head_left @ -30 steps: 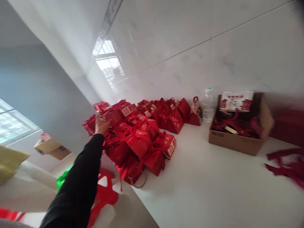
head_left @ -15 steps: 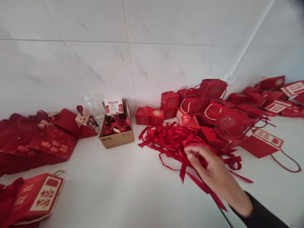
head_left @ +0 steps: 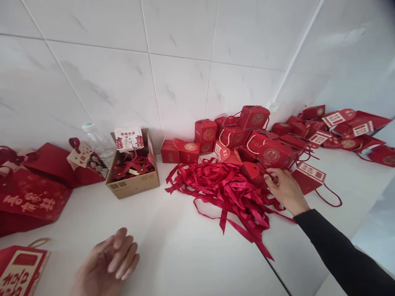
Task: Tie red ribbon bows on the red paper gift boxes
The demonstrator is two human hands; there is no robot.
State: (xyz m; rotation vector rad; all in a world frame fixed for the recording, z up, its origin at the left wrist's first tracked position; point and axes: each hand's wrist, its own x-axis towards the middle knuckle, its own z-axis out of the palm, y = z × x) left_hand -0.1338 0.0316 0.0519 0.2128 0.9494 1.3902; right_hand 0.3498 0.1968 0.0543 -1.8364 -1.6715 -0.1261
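Note:
My right hand point(head_left: 285, 190) reaches over the right edge of a pile of crimson ribbons point(head_left: 225, 187). Its bent fingertips are closed at the edge of a small red box point(head_left: 253, 172) lying behind the ribbons; the exact contact is partly hidden. Low in the picture, my left hand point(head_left: 109, 263) hovers over the white table with the palm up. Its fingers are loosely curled with nothing in them. A cardboard box point(head_left: 135, 187) holding dark red pieces and a white printed card point(head_left: 128, 139) stands beyond it.
Red gift boxes point(head_left: 273, 154) are stacked behind the ribbons, against the tiled wall. More red packages point(head_left: 342, 127) lie at the far right. Red bags point(head_left: 33, 195) stand at the left, near a clear plastic bottle point(head_left: 97, 142). A dark seam point(head_left: 276, 273) crosses the white table.
The view has shifted to the right. My right hand has moved from above the ribbons to the small red box, and my left hand has come into view.

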